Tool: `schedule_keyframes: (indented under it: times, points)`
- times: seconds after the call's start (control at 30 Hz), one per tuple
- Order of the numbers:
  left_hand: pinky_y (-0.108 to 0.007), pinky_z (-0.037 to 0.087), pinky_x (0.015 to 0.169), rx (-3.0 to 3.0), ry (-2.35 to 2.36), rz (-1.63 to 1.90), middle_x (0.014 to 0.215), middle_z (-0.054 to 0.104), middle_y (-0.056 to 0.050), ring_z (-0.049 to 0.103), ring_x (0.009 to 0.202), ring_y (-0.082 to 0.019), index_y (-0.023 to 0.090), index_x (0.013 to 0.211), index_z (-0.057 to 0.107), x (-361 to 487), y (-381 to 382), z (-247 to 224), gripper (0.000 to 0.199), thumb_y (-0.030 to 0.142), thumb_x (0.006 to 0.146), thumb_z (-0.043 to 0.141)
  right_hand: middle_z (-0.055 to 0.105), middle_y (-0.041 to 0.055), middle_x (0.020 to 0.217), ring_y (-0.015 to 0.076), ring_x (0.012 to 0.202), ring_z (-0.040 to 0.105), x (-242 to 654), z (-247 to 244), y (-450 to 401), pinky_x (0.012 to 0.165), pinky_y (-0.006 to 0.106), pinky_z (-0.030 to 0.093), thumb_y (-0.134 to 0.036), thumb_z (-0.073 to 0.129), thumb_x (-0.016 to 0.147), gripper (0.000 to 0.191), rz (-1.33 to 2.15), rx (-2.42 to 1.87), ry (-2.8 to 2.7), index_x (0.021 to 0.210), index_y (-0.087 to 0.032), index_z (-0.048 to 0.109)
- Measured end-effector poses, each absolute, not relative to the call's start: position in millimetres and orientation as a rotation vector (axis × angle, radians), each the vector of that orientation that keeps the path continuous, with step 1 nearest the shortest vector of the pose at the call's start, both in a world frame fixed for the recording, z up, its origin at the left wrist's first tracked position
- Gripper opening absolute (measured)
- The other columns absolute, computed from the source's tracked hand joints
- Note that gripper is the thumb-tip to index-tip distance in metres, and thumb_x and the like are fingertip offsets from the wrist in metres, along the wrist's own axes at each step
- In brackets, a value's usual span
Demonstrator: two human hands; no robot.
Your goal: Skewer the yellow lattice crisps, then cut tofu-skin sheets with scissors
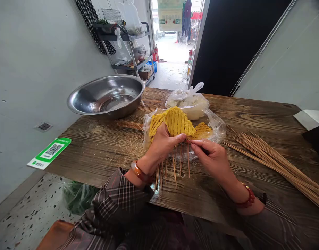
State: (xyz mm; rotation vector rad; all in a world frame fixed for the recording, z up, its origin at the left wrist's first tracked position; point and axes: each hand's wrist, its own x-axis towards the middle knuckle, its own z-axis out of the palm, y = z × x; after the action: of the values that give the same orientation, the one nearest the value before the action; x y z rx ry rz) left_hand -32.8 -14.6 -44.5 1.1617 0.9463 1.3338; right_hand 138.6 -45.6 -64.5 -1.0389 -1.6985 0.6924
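My left hand (160, 144) is closed round a yellow ridged food piece (177, 121), its thumb pressed along the lower edge. My right hand (210, 156) pinches a thin bamboo skewer (189, 141) at that edge, close to the left thumb. How far the skewer goes into the food is hidden. Several skewers (181, 158) hang below the food and beside my left wrist. Under and behind the hands lies an open clear plastic bag (218, 126), with more yellow ridged food (203, 130) in it.
A wide steel basin (107, 113) stands at the table's back left. Behind the food sits a tied plastic bag (187, 100) with pale contents. Loose bamboo skewers (276, 159) lie in a heap on the right. A green QR-code card (51, 151) is at the left edge.
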Motion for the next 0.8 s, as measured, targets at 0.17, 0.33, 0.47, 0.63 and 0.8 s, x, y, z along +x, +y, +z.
schedule_keyframes:
  times: [0.17, 0.33, 0.47, 0.63, 0.8]
  points:
    - [-0.041, 0.05, 0.098, 1.222, 1.004, 1.319, 0.115, 0.068, -0.009, 0.062, 0.111, -0.027, 0.017, 0.111, 0.059, -33.8, -15.6, -48.2, 0.056, 0.026, 0.063, 0.085, 0.079, 0.0033, 0.093, 0.0213, 0.086, 0.073, 140.0, -63.2, -45.6, 0.078, 0.037, 0.059, -0.027, 0.062, 0.09, 0.016, 0.656, -1.032, -1.733, 0.096, -0.026, 0.077]
    - [-0.044, 0.051, 0.097, 1.279, 1.054, 1.311, 0.11, 0.069, -0.008, 0.061, 0.113, -0.03, 0.019, 0.108, 0.061, -35.8, -14.8, -51.6, 0.052, 0.025, 0.062, 0.085, 0.079, 0.0039, 0.091, 0.0212, 0.085, 0.073, 141.1, -63.1, -44.5, 0.076, 0.036, 0.059, -0.025, 0.063, 0.09, 0.016, 0.631, -1.026, -1.744, 0.095, -0.025, 0.078]
    - [-0.046, 0.051, 0.097, 1.344, 1.121, 1.318, 0.108, 0.069, -0.007, 0.061, 0.113, -0.031, 0.019, 0.109, 0.061, -35.2, -15.1, -50.1, 0.052, 0.023, 0.062, 0.084, 0.079, 0.0047, 0.092, 0.0205, 0.085, 0.073, 141.4, -63.8, -43.5, 0.074, 0.034, 0.058, -0.023, 0.063, 0.09, 0.016, 0.629, -1.023, -1.752, 0.096, -0.023, 0.078]
    - [-0.045, 0.051, 0.097, 1.458, 1.193, 1.302, 0.11, 0.069, -0.008, 0.062, 0.109, -0.027, 0.018, 0.108, 0.06, -33.7, -16.3, -48.7, 0.049, 0.027, 0.066, 0.082, 0.079, 0.0034, 0.089, 0.0186, 0.081, 0.073, 140.6, -64.8, -43.1, 0.074, 0.032, 0.057, -0.022, 0.064, 0.089, 0.013, 0.605, -1.002, -1.722, 0.092, -0.023, 0.077]
    - [-0.044, 0.051, 0.095, 1.51, 1.195, 1.289, 0.11, 0.068, -0.009, 0.063, 0.107, -0.026, 0.018, 0.106, 0.061, -33.5, -16.5, -51.7, 0.046, 0.03, 0.067, 0.082, 0.078, 0.0031, 0.085, 0.0177, 0.076, 0.071, 139.3, -64.0, -43.8, 0.071, 0.031, 0.056, -0.02, 0.064, 0.088, 0.012, 0.583, -1.022, -1.721, 0.087, -0.022, 0.076]
